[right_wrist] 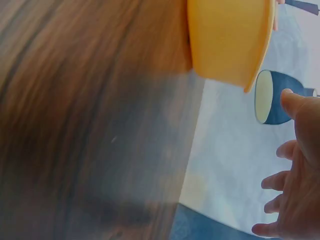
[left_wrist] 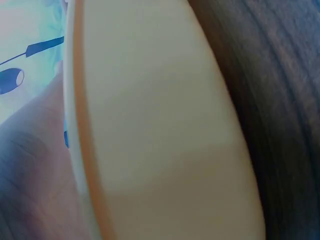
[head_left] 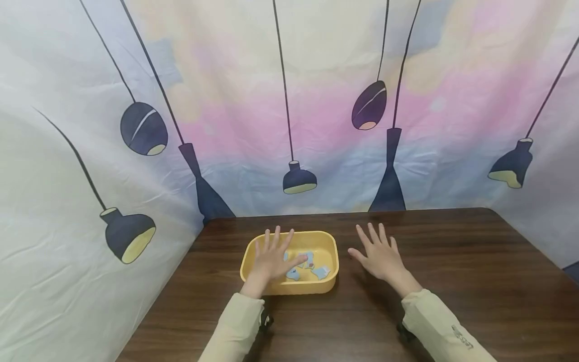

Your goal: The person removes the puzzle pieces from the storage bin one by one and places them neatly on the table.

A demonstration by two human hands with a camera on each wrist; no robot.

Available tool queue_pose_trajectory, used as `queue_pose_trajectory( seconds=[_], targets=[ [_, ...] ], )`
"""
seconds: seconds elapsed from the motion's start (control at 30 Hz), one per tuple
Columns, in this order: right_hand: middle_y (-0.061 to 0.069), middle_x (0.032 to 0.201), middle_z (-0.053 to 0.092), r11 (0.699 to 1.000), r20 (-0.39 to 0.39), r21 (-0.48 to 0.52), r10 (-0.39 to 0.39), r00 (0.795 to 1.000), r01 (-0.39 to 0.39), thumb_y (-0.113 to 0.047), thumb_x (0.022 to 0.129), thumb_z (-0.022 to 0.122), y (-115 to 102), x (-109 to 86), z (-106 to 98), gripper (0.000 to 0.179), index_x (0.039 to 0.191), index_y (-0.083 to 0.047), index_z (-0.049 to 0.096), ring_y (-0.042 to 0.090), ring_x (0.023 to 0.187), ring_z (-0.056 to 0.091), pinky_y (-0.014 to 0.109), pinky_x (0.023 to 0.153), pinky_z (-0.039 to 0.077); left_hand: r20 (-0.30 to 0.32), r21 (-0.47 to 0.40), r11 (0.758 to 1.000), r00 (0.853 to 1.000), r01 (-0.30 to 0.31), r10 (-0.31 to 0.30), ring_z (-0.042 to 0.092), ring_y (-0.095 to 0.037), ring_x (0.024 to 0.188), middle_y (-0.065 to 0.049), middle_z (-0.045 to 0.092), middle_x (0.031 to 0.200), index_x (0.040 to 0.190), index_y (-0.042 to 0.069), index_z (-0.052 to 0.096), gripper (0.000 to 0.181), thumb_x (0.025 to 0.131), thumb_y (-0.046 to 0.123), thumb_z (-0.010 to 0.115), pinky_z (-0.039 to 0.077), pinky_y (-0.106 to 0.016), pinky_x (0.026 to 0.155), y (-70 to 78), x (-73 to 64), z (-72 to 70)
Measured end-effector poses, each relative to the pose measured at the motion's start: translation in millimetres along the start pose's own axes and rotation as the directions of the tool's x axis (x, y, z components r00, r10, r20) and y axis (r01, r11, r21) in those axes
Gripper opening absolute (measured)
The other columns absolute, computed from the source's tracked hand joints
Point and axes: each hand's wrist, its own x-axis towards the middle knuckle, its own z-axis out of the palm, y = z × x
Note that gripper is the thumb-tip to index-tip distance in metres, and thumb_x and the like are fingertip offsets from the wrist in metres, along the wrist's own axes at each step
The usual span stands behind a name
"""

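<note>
A yellow plastic basin (head_left: pixel 298 287) with rounded corners stands on the table, holding several light-blue flat pieces (head_left: pixel 321 272), some printed with small pictures. Over its left part, fingers spread and straight, is my left hand (head_left: pixel 270 262); it hides some of the pieces and holds nothing. In the left wrist view the basin's outer wall (left_wrist: pixel 160 110) fills the middle, with the palm beside its rim. To the right of the basin my right hand (head_left: pixel 382 257) hovers above the table, fingers spread, nothing in it. The right wrist view shows that hand (right_wrist: pixel 305 185) apart from the basin (right_wrist: pixel 230 40).
The dark brown wooden table (head_left: pixel 475 281) extends to both sides of the basin. Behind it hangs a pastel cloth backdrop (head_left: pixel 325 141) printed with dark pendant lamps, close against the table's far and left edges.
</note>
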Motion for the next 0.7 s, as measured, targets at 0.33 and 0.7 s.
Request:
queue_pose_trajectory(
  seconds=[0.33, 0.7],
  targets=[
    [0.025, 0.158, 0.025, 0.985, -0.065, 0.132, -0.105, 0.992, 0.113, -0.039, 0.098, 0.052, -40, 13.9, 6, 0.068, 0.153, -0.005, 0.030, 0.046, 0.147, 0.017, 0.066, 0.114, 0.019, -0.052, -0.043, 0.997, 0.997, 0.056, -0.058, 0.004, -0.049, 0.148, -0.025, 0.008, 0.162, 0.157, 0.019, 0.022, 0.082, 0.091, 0.057, 0.053, 0.008, -0.071, 0.113, -23.7, 3.7, -19.3],
    [0.021, 0.147, 0.046, 0.904, 0.069, 0.399, -0.196, 0.978, 0.153, -0.020, 0.097, 0.057, -81, 19.1, 47, 0.054, 0.144, 0.000, 0.043, 0.040, 0.136, 0.043, 0.054, 0.108, 0.038, -0.120, -0.227, 0.957, 0.970, 0.179, -0.210, 0.051, -0.052, 0.119, -0.035, 0.047, 0.138, 0.149, 0.003, 0.036, 0.061, 0.096, 0.027, 0.055, 0.045, -0.061, 0.093, -79.9, -8.7, -3.6]
  ],
)
